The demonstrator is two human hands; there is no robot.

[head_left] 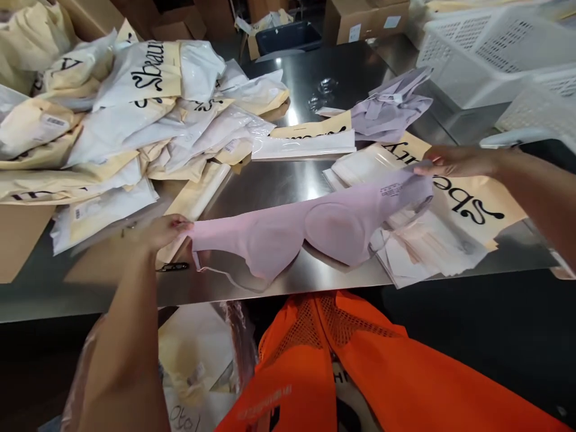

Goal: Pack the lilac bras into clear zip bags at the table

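A pink bra (279, 234) is stretched out sideways just above the steel table, its inner side with the two cups facing me. My left hand (164, 231) pinches the end of its left band. At the other end, my right hand (454, 161) grips the right band, higher and farther off. A thin strap hangs in a loop below the left band. Under the right side of the bra lie a stack of flat packaging sheets (432, 252) and printed cream bags (477, 204). A small black tool (173, 267) rests near my left hand.
Filled printed bags (148, 78) are heaped at the left. A lavender garment (391, 108) and a flat bag (306, 144) lie toward the back. White perforated crates (477, 66) stand back right, with cardboard boxes (360, 21) behind. The steel table's (288, 288) front edge is near my body.
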